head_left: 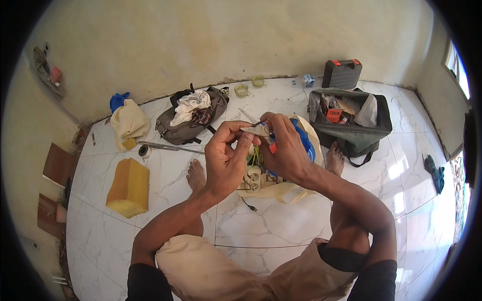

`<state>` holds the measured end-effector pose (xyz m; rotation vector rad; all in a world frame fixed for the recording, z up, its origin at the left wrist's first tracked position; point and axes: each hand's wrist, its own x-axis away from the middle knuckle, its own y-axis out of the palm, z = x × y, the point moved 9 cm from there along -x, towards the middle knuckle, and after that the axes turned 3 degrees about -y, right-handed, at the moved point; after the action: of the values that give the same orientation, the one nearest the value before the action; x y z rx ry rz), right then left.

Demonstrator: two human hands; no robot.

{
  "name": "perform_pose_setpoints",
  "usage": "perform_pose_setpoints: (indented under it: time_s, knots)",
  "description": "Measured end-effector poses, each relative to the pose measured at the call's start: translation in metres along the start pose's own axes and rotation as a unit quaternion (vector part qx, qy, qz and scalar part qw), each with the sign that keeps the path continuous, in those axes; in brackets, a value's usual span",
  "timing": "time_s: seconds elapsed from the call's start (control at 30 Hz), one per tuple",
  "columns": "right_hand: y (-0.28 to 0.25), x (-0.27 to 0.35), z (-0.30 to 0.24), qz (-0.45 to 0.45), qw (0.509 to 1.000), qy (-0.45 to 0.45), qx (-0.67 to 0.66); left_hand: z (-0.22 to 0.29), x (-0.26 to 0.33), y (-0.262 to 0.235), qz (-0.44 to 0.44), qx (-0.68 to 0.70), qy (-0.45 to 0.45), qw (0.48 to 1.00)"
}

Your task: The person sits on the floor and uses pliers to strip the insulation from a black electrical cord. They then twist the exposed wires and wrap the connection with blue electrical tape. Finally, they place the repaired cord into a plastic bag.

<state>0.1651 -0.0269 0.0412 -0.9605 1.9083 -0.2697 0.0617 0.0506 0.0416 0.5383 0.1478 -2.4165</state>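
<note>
Both hands meet in front of me, above the floor. My right hand [287, 149] is closed round a pair of pliers [257, 130] with metal jaws and red-and-blue handles. The jaws point toward my left hand [225, 159], whose thumb and forefinger pinch together at their tip. Whatever is between those fingers is too small to make out. A short dark piece shows just above the jaws. Beneath my hands sits a cream socket block [253, 179] with green-yellow wires [256, 156]. Around it lies a pale yellow bag [317, 143], with something blue [304, 139] partly hidden by my right hand.
An open tool bag [346, 131] stands right, before a black case [342, 74] and a plastic bottle [304, 80]. Left are a grey backpack [188, 128], a yellow sponge block [128, 188], a tape roll [144, 151] and metal rods [173, 147]. Two glass cups [241, 90] stand by the wall.
</note>
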Motion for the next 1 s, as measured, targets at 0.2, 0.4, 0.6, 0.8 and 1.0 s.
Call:
perform_pose_setpoints:
  time_s: [0.2,0.4,0.6,0.8,1.0]
  knots:
    - [-0.003,-0.002,-0.004,0.003,1.000,-0.017,0.022,0.000,0.000,0.003,0.004,0.012,0.006,1.000]
    - [-0.002,-0.001,0.001,-0.006,1.000,-0.008,0.028,0.001,0.001,0.005,0.002,0.008,0.009,1.000]
    - [0.000,0.000,0.006,-0.011,1.000,-0.003,0.024,0.001,0.000,0.007,0.003,0.015,0.005,1.000]
    - [0.001,0.000,0.007,-0.017,1.000,-0.002,0.012,0.000,0.000,0.006,0.003,0.011,-0.001,1.000]
    - [0.001,0.000,0.011,-0.016,1.000,-0.002,0.022,0.002,0.000,0.007,0.001,0.002,-0.007,1.000]
